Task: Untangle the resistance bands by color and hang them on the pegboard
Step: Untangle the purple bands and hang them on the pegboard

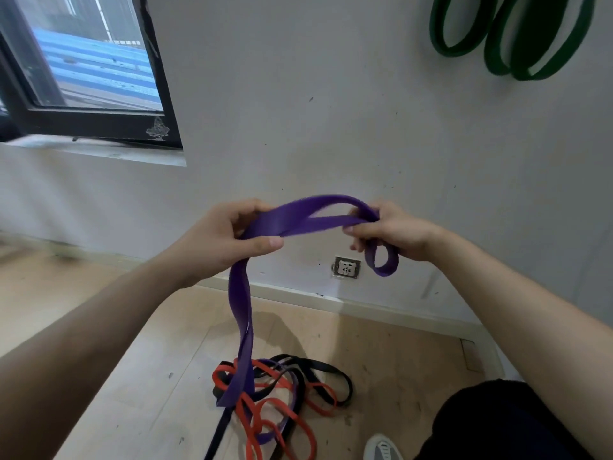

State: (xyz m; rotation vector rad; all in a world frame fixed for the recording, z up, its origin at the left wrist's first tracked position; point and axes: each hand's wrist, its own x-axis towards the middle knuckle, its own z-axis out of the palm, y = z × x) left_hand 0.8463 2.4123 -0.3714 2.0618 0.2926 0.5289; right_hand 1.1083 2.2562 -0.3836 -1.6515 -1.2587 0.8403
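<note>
While our left hand (pixel 212 240) and right hand (pixel 398 230) grip the purple band (pixel 298 224) with curled fingers (pixel 267 244), its end hangs into the red and black tangle (pixel 282 386) on the floor (pixel 398 376).

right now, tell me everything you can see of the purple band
The wide purple band looks like flat, matte rubber. The left hand and right hand both grip it, a doubled span between them. A small loop hangs below the right hand; a long twisted length drops from the left hand into the tangle of red and black bands.
</note>
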